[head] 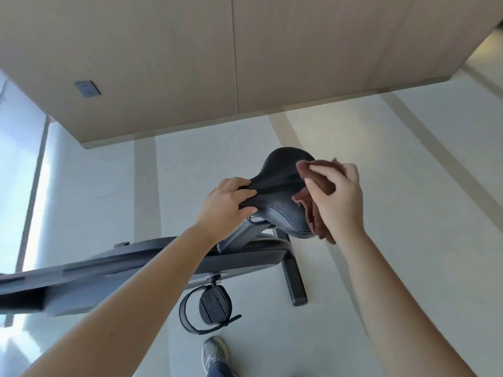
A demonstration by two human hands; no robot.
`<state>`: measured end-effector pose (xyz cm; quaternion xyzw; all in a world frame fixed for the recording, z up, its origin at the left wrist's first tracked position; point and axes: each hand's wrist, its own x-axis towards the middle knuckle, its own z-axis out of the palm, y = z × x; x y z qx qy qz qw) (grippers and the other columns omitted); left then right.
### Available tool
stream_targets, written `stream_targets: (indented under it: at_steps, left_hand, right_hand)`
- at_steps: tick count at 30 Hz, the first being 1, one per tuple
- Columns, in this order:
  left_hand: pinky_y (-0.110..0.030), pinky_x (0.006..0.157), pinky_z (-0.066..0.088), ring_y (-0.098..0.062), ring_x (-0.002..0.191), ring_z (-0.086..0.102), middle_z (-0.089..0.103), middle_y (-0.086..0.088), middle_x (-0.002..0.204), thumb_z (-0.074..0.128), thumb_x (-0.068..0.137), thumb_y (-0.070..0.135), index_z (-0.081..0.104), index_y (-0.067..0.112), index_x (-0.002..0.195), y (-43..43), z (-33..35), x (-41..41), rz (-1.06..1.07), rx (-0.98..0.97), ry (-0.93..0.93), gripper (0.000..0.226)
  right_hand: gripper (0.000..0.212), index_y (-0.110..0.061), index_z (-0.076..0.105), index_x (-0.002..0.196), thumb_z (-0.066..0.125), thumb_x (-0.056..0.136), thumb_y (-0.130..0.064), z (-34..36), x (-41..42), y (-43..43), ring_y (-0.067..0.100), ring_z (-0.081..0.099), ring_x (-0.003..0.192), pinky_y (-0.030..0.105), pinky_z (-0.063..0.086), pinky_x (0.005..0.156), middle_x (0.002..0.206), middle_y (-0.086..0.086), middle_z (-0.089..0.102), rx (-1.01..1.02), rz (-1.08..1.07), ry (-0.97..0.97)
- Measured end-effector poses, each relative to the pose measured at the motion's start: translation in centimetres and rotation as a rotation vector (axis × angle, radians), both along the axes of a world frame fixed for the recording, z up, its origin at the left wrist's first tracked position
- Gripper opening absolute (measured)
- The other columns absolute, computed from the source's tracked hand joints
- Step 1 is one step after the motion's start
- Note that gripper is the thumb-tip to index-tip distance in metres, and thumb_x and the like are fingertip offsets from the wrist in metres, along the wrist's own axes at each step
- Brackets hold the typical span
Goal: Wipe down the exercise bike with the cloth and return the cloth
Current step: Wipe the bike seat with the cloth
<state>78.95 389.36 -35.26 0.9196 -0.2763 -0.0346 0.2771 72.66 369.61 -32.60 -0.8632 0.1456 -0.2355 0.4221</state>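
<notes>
The black saddle (283,186) of the dark grey exercise bike (152,263) sits in the middle of the view. My left hand (226,205) grips the saddle's narrow nose, fingers curled over its top. My right hand (337,197) holds a reddish-brown cloth (313,210) bunched against the saddle's right side; part of the cloth hangs below the hand. Beneath the saddle, the seat post meets the frame, and a black pedal (215,307) with a strap hangs lower down.
The bike's rear stabiliser bar (292,270) rests on the pale tiled floor. A beige panelled wall (190,63) with a grey socket (87,89) runs behind. A glass window is at the left. My grey shoe (215,355) stands just below the pedal.
</notes>
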Motion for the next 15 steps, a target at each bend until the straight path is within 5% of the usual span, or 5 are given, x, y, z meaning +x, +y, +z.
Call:
stream_targets:
  at_steps: [3,6,9,15]
  left_hand:
    - [-0.034,0.093,0.038,-0.028,0.112,0.048,0.059,-0.008,0.121,0.065,0.081,0.012,0.065,0.010,0.110,0.3,0.0,0.2,0.010,-0.015,0.014,0.029]
    - [-0.021,0.081,0.032,-0.027,0.104,0.052,0.063,-0.005,0.116,0.067,0.078,0.012,0.069,0.012,0.104,0.1,0.0,0.3,0.073,-0.037,0.010,0.026]
    - [-0.022,0.082,0.034,-0.028,0.101,0.054,0.064,-0.005,0.114,0.068,0.078,0.012,0.070,0.013,0.102,0.1,-0.3,0.4,0.072,-0.051,-0.010,0.024]
    - [-0.033,0.080,0.047,-0.028,0.100,0.056,0.066,-0.005,0.109,0.069,0.075,0.005,0.072,0.011,0.095,-0.5,-0.3,0.1,0.145,-0.109,-0.004,0.021]
  right_hand:
    - [0.019,-0.020,0.069,0.100,0.066,0.082,-0.024,-0.6,1.7,0.5,0.029,0.053,0.106,0.029,0.045,0.083,0.112,0.007,0.051,-0.305,0.052,0.236]
    - [0.018,-0.020,0.071,0.094,0.072,0.076,-0.020,-1.9,-1.8,2.8,0.028,0.055,0.092,0.025,0.041,0.072,0.102,0.008,0.054,-0.381,0.096,0.161]
    - [0.022,-0.017,0.072,0.094,0.076,0.073,-0.017,-2.5,-3.3,3.0,0.028,0.056,0.085,0.023,0.043,0.066,0.100,0.011,0.058,-0.462,0.147,0.145]
    - [0.019,-0.025,0.069,0.101,0.065,0.082,-0.024,-0.1,6.0,-1.0,0.026,0.053,0.108,0.028,0.041,0.087,0.112,0.005,0.051,-0.320,0.258,0.300]
